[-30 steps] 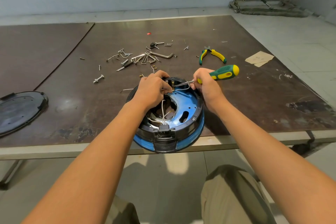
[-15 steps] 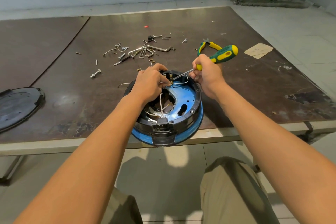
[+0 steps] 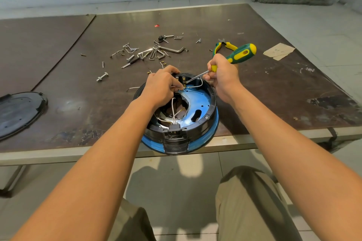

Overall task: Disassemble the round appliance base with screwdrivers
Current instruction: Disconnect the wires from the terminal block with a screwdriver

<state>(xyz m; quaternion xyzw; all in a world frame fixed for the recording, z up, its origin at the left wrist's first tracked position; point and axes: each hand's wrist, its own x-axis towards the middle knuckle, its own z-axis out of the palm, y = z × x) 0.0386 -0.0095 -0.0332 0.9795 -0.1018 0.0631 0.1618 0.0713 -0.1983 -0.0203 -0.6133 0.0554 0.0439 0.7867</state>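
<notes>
Round blue-and-black plastic appliance base [image 3: 203, 107] at the near edge of the dark brown table [image 3: 264, 94], near lip overhanging toward the lap, open side up, insides exposed. Left hand [image 3: 162, 88] curled over the far-left part of the opening, fingertips pinching a thin white wire [image 3: 196, 85] close to the brass terminals at the far rim. Right hand [image 3: 223, 78] wrapped firmly round the green-and-yellow-handled screwdriver [image 3: 242, 54], shaft slanting down and left, tip at those same terminals.

Step in hand, by the look of it: freeing a wire connection at the terminal block. Whether by unscrewing or by prying, impossible to tell.

Next, probably: keep the tip seated square, work it gently, draw the wire clear with the pinch. Beware of a slip toward the left fingertips just beside the tip.

Farther back on the table: scatter of loose screws and hex keys [image 3: 156, 53], green-and-yellow pliers [image 3: 229, 45]. Far left: black round plastic cover [image 3: 19, 111], well apart from the base.
</notes>
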